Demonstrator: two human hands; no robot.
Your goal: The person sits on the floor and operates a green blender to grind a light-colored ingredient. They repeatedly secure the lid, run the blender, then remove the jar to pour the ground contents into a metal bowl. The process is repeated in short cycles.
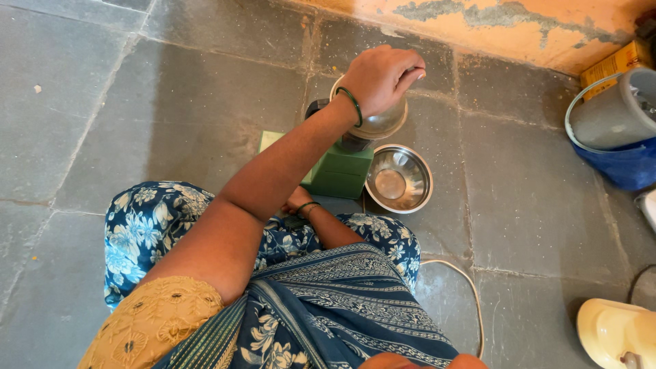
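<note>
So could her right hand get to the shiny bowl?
Probably yes. The right hand rests low by the green mixer base, and the steel bowl sits open on the floor just beyond, nothing covering it.
</note>
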